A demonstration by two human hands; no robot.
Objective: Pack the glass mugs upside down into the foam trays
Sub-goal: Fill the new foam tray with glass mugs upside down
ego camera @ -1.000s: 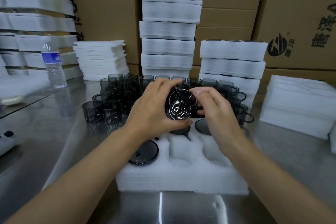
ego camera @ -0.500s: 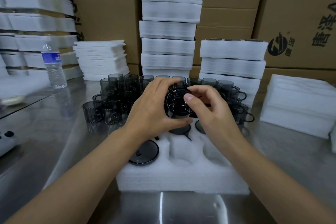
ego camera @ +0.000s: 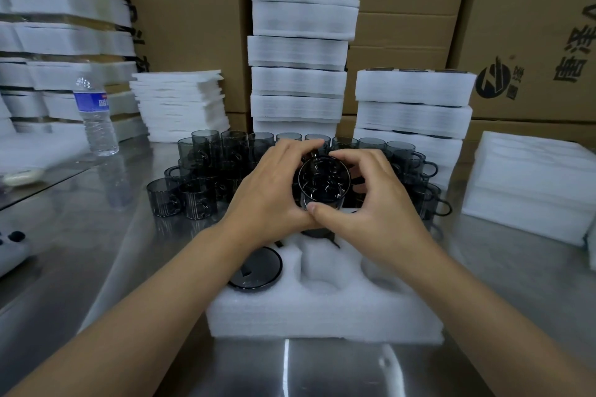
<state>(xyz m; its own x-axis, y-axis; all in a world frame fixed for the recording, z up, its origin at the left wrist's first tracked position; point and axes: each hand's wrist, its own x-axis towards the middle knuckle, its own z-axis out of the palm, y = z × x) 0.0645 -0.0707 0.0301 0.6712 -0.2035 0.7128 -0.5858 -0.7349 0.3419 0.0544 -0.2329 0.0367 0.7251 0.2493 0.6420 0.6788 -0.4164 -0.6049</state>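
I hold one smoky glass mug (ego camera: 323, 182) above the back of the white foam tray (ego camera: 325, 313), its round end turned toward me. My left hand (ego camera: 267, 192) grips its left side and my right hand (ego camera: 371, 200) curls round its right side, thumbs meeting under it. One mug (ego camera: 256, 269) sits upside down in the tray's front-left pocket. Another dark base shows just below my hands. The front-middle and front-right pockets hold nothing. Several loose mugs (ego camera: 193, 187) stand upright on the steel table behind the tray.
Stacks of foam trays (ego camera: 300, 51) rise behind the mugs, with more stacks (ego camera: 412, 113) to the right. Foam sheets (ego camera: 532, 184) lie far right, and another pile (ego camera: 180, 103) back left. A water bottle (ego camera: 95, 116) stands at left. Cardboard boxes line the back.
The mug has turned in my hands. My right hand has shifted from its front face to wrap round its right side, thumb now underneath.
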